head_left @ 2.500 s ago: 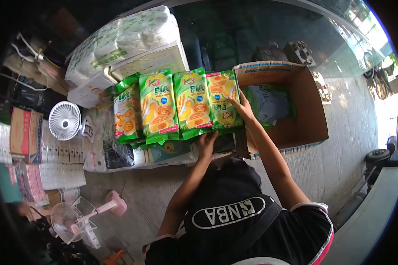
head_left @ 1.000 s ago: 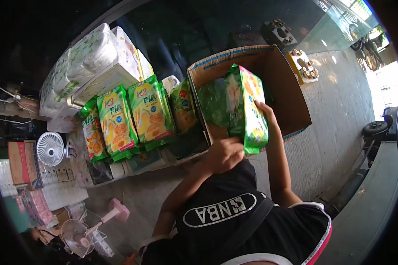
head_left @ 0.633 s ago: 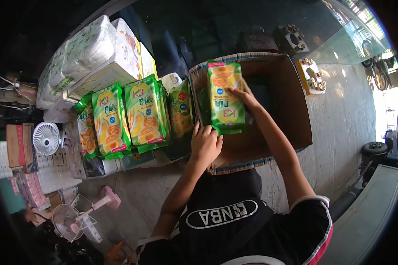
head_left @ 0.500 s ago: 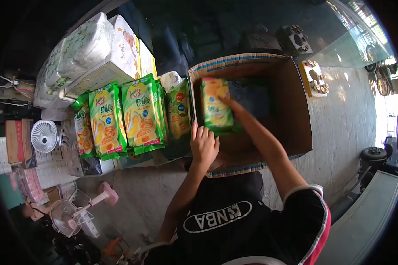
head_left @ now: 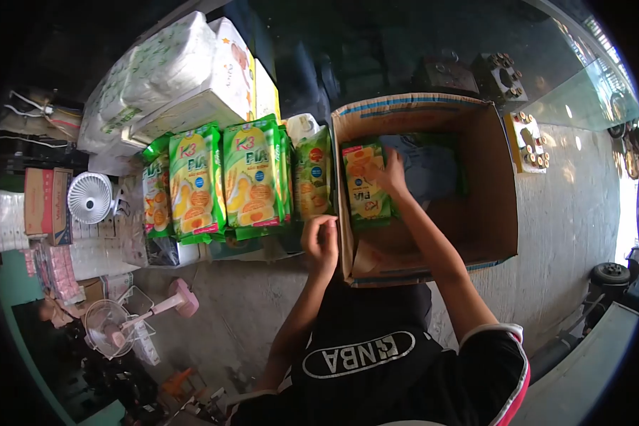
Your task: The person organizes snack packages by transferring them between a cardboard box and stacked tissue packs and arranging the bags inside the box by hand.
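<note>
A green-and-yellow package (head_left: 367,192) lies in the left part of an open cardboard box (head_left: 497,213), beside a grey-blue item (head_left: 429,170) on green wrapping. My right hand (head_left: 390,176) reaches into the box, its fingers apart on the upper right side of that package. Just outside the box's left wall is my left hand (head_left: 321,243), fingers curled in, with nothing visible in them. Left of the box, similar packages (head_left: 252,174) stand in a row; the rightmost one (head_left: 312,174) is in shade against the box.
White wrapped bundles (head_left: 170,64) and a white carton (head_left: 231,67) lie behind the row. A small white fan (head_left: 90,198) stands at the left, a pink fan (head_left: 110,330) lower down. Egg-tray-like pieces with round tops (head_left: 527,142) are right of the box.
The package has gone from the row into the box, lowered by my right hand onto its left part. My left hand has come off the box's edge and curled its fingers.
</note>
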The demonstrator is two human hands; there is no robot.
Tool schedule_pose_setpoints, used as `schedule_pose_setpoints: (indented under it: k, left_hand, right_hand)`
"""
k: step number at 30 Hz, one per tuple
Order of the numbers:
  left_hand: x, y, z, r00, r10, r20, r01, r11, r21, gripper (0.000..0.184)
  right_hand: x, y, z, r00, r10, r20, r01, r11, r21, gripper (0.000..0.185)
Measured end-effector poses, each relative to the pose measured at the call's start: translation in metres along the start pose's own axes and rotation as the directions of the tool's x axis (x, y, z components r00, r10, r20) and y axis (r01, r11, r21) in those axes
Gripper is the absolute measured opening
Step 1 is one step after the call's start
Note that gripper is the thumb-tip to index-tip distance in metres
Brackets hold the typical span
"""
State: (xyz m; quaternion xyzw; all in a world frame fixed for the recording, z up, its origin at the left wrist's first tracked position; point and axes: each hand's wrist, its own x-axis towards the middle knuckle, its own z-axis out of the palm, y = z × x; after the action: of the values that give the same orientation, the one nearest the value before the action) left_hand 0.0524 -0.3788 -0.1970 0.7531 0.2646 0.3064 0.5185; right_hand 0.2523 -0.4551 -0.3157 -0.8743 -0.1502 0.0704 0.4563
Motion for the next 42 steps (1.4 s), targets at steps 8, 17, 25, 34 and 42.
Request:
schedule_pose_setpoints:
  k: [8,17,25,34,42]
  left_hand:
    - [0.002,-0.064,-0.023,0.609,-0.583,0.538,0.609,-0.091,-0.788,0.048]
    - [0.020,-0.082,-0.009,0.674,-0.349,0.651,0.649,-0.141,-0.747,0.056]
    - [-0.004,-0.085,-0.002,0.984,-0.006,0.176,0.124,0.737,-0.665,0.072]
    - [-0.023,-0.062,-0.034,0.569,-0.716,0.403,0.656,0.100,-0.748,0.020]
    - [-0.043,-0.050,-0.103,0.762,-0.647,0.030,0.411,0.447,-0.795,0.013]
  right_hand:
    - [-0.067,-0.129,-0.056,0.914,-0.155,0.375,-0.024,0.902,0.432,0.019]
    - [-0.127,-0.140,-0.057,0.825,-0.348,0.447,0.129,0.884,0.450,0.015]
    - [-0.135,-0.137,-0.057,0.816,-0.335,0.472,0.120,0.896,0.428,0.015]
    - [-0.143,-0.133,-0.062,0.793,-0.163,0.587,-0.123,0.901,0.417,0.017]
    - [-0.129,-0.187,-0.017,0.773,-0.195,0.603,-0.204,0.824,0.528,0.024]
